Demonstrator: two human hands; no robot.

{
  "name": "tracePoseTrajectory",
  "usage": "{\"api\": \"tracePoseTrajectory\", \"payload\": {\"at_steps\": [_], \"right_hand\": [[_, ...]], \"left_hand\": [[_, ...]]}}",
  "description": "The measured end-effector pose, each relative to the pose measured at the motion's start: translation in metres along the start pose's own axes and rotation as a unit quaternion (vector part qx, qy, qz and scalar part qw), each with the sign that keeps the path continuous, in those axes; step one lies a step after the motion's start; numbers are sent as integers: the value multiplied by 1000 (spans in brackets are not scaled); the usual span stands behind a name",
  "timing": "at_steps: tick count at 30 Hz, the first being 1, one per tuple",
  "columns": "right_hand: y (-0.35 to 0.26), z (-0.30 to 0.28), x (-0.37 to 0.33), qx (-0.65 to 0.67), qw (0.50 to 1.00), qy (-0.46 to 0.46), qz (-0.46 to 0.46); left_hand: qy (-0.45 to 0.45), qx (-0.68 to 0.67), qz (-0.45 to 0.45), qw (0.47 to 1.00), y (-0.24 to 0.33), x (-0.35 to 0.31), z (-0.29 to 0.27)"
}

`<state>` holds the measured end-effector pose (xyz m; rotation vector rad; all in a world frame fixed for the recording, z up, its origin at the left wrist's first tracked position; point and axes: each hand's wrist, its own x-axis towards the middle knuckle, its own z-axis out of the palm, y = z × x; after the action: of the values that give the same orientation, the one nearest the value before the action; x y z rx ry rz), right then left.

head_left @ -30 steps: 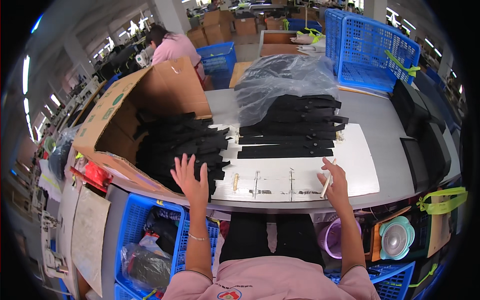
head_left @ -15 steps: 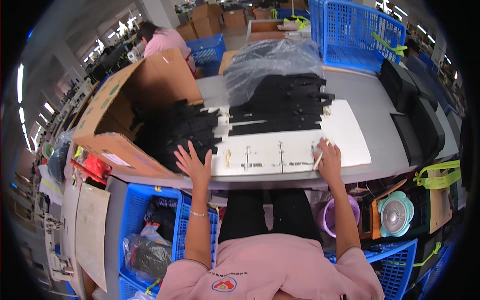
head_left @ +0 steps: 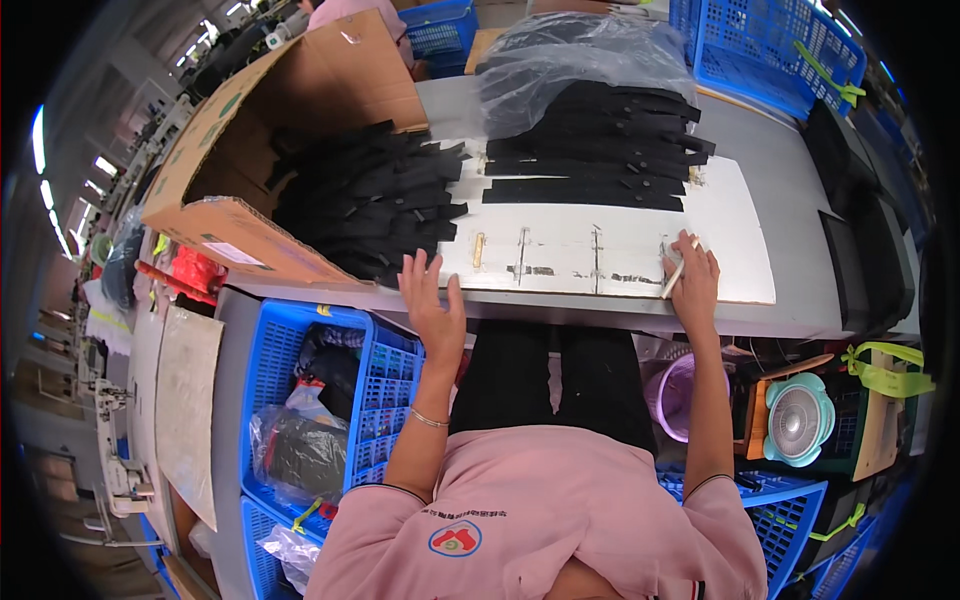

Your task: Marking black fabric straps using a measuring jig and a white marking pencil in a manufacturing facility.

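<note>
My left hand (head_left: 433,312) is held with fingers apart and nothing in it, at the near left corner of a white board (head_left: 735,240). Its fingertips come close to a heap of black fabric strips (head_left: 365,205) that spills out of a cardboard box (head_left: 290,232). My right hand (head_left: 696,285) rests over the board's near right part, fingers closed round a slim white pen-like stick (head_left: 673,280) that slants down to the board. Dark lines and smudges mark the board's near part. Farther back on it, more black strips (head_left: 590,140) lie side by side in rows.
Clear plastic film (head_left: 580,60) covers the far strips. A blue crate (head_left: 775,60) stands at the back right, near black padded blocks (head_left: 862,230). Below the table are a blue crate of bagged things (head_left: 262,400), a purple basket (head_left: 672,400) and a teal fan (head_left: 800,420).
The whole view has shifted, bringing the table higher in the picture. My left hand has drawn back from the black strips, its fingers less spread. The right hand keeps the stick at the same part of the board.
</note>
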<state>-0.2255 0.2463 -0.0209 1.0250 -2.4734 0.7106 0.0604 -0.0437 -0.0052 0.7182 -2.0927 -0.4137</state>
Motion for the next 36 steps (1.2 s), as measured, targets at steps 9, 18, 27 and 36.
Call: {"api": "tracePoseTrajectory", "payload": {"at_steps": [9, 18, 27, 36], "right_hand": [[-5, -6, -5, 2, 1000, -3, 18], [-15, -15, 0, 10, 999, -7, 40], [-20, -19, -2, 13, 998, -6, 59], [-22, -22, 6, -1, 999, -14, 42]], "left_hand": [[46, 164, 26, 985, -67, 134, 5], [-38, 213, -99, 971, -101, 178, 25], [22, 292, -3, 956, -73, 143, 41], [15, 168, 17, 986, -110, 185, 22]]}}
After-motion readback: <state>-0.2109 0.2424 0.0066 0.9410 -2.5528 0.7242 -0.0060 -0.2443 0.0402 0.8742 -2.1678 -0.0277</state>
